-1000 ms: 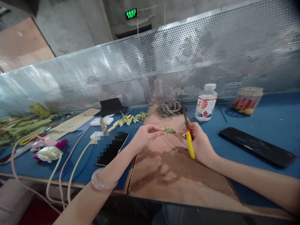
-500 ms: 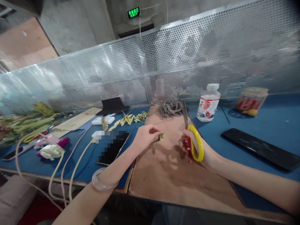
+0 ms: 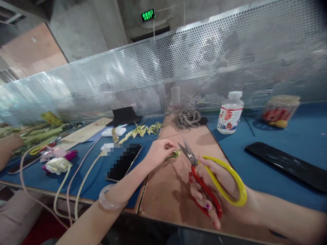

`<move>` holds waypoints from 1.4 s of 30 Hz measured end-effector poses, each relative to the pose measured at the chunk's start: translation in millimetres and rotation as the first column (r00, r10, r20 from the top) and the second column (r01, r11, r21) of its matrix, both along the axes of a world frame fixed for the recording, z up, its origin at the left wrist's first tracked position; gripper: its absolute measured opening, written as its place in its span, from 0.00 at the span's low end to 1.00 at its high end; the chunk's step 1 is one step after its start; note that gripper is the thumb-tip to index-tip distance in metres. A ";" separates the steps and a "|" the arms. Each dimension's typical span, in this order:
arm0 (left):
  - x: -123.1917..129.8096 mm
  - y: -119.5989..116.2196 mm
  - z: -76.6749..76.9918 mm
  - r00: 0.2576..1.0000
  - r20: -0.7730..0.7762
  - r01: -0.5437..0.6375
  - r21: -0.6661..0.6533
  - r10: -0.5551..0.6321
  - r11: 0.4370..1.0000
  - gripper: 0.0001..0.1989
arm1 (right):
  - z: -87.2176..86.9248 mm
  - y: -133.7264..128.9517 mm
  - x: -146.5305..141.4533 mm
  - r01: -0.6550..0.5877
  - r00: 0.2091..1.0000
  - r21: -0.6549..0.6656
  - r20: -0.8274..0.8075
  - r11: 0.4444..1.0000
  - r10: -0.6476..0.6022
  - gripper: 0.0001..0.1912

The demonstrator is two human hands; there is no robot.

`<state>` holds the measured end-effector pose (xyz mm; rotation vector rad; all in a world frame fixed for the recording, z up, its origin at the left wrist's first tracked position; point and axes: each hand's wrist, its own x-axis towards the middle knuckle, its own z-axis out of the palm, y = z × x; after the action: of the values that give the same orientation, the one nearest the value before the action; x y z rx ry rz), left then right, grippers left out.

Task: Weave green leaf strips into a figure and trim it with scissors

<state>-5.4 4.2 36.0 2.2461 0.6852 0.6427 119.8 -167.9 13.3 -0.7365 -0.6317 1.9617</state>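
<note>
My left hand (image 3: 162, 151) pinches a small braided green-yellow piece of plant strip (image 3: 175, 153) over the bare wooden board (image 3: 163, 190). A pair of scissors (image 3: 193, 162) with one red and one yellow handle is in my right hand (image 3: 212, 190), fingers through the loops. The blades stand slightly apart, their tips pointing up and left, just right of the small piece. Whether the tips touch it I cannot tell. Behind my left hand lie braided pale green strips (image 3: 143, 130) on the blue table top.
A coil of grey cord (image 3: 187, 119), a plastic bottle (image 3: 230, 114) and a jar (image 3: 280, 110) stand along the perforated metal screen (image 3: 143, 75). Phones (image 3: 283, 165) lie on both sides. Charging cables (image 3: 76, 187) hang over the left edge. Another person's hand (image 3: 9, 148) is at the far left.
My right hand has turned the scissors from upright toward the left and come nearer, the blades now apart and close to the piece. My left hand has barely moved. Another person's hand has appeared at left.
</note>
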 end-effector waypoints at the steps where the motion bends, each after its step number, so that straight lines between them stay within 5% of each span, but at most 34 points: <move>1: 0.3 0.4 -0.6 1.000 0.001 -0.005 -0.005 0.005 1.000 0.09 | 0.1 -0.8 0.1 -0.007 1.000 -0.012 -0.010 1.000 0.007 0.29; 12: 4.5 3.9 -5.6 0.993 0.072 -0.082 -0.171 0.095 0.982 0.06 | -1.5 -3.3 3.2 0.003 0.999 -0.039 -0.043 0.999 -0.004 0.27; 42: -0.1 2.8 -0.5 0.995 -0.011 -0.095 -0.086 0.095 0.992 0.09 | -3.8 -8.4 4.2 -0.123 0.985 -0.069 -0.133 0.990 0.113 0.27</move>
<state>-5.5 7.0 35.5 2.1473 0.8121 0.6399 124.1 -176.2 9.5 -0.6249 -0.5348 2.1339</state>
